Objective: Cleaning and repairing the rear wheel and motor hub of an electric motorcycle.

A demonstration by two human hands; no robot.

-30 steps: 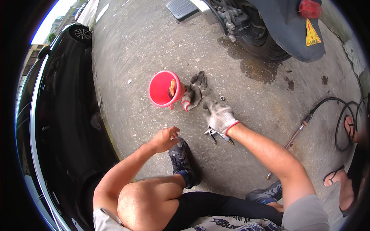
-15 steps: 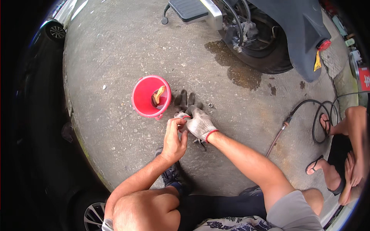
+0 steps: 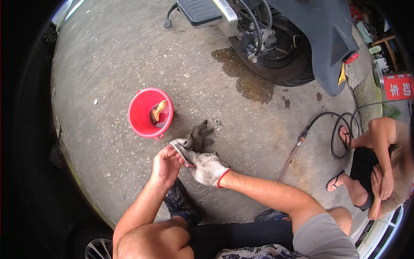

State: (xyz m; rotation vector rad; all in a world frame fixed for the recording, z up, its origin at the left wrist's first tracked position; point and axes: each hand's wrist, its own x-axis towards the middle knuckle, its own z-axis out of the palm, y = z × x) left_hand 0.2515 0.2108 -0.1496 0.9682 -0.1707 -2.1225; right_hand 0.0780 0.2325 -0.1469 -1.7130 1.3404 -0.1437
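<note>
A loose grey-and-white work glove (image 3: 196, 137) hangs between my hands, its dark coated fingers pointing away from me. My right hand (image 3: 208, 167) wears a matching glove with a red-edged cuff and grips the loose one by its cuff, holding the opening toward my left hand. Bare and palm up, my left hand (image 3: 166, 166) has its fingers stretched out, the tips at the mouth of that cuff. How far they reach inside is hard to see. Just beyond them stands a red bucket (image 3: 134, 113) with a yellow-handled tool (image 3: 160, 110) and something dark inside.
A parked scooter (image 3: 297, 47) stands at the far right beside a wet patch (image 3: 256, 84). A black hose (image 3: 321, 115) with a metal fitting curls over the concrete. Another person (image 3: 384, 172) sits at the right in flip-flops. A small metal piece (image 3: 217, 122) lies beyond the glove.
My left hand has turned palm up, and its fingers have moved to the loose glove's cuff. My right hand has drawn that glove nearer. The view has shifted to the right.
</note>
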